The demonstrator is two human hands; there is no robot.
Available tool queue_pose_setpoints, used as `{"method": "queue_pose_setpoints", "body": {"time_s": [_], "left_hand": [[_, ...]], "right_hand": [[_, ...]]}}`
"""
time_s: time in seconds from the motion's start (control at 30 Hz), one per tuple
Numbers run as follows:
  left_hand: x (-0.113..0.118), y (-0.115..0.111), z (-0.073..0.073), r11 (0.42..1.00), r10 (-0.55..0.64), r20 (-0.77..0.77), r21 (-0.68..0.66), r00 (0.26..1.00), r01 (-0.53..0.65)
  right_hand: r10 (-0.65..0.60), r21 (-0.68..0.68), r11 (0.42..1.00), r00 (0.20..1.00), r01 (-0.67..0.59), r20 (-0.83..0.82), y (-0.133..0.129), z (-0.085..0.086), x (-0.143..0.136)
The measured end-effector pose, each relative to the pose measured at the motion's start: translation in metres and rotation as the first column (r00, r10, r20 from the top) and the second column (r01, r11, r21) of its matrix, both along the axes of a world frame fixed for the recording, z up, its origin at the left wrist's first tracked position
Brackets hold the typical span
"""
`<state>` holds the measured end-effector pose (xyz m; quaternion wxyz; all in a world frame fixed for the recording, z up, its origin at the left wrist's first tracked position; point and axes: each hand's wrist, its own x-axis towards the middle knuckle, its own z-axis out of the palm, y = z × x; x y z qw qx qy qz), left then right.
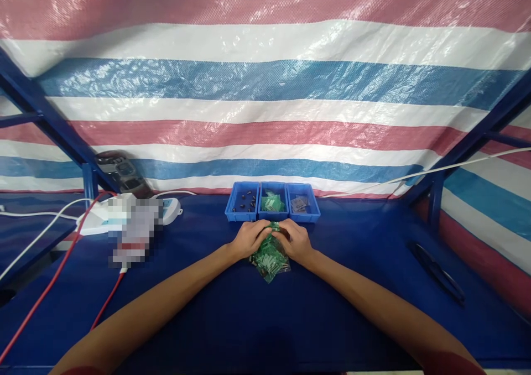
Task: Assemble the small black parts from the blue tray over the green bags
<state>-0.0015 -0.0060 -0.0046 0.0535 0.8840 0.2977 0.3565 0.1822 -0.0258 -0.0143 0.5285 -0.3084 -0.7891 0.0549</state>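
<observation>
My left hand (248, 239) and my right hand (298, 243) meet in the middle of the blue table, just in front of three bins. Between them, fingertips pinch a small green plastic packet (274, 227) from both sides. Beneath and nearer to me lies a pile of clear and green plastic packets (270, 260), with small pale and metallic pieces visible inside; the exact kind is too small to tell. The hands partly cover the upper part of the pile.
Blue bins hold dark small parts (248, 199), green packets (272, 202) and greyish clear packets (299, 203). At left are a white power strip (95, 224), a blurred device (135, 228) and red cables (74, 242). Black glasses (435, 271) lie at right. Striped sheeting (265, 82) hangs behind.
</observation>
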Motion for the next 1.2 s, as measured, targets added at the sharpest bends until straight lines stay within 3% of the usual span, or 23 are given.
{"method": "queue_pose_setpoints", "body": {"time_s": [0.53,1.2], "left_hand": [[0.0007,-0.0025,0.0066,0.999,-0.027,-0.017,-0.039,0.999,0.027],[-0.0009,-0.0011,0.0013,0.997,-0.043,0.027,-0.061,0.999,0.045]], "right_hand": [[0.017,0.011,1.0,1.0,-0.017,0.003,-0.0003,0.0002,-0.0003],[0.046,-0.032,0.998,0.999,-0.046,0.009,-0.0007,0.0,0.002]]}}
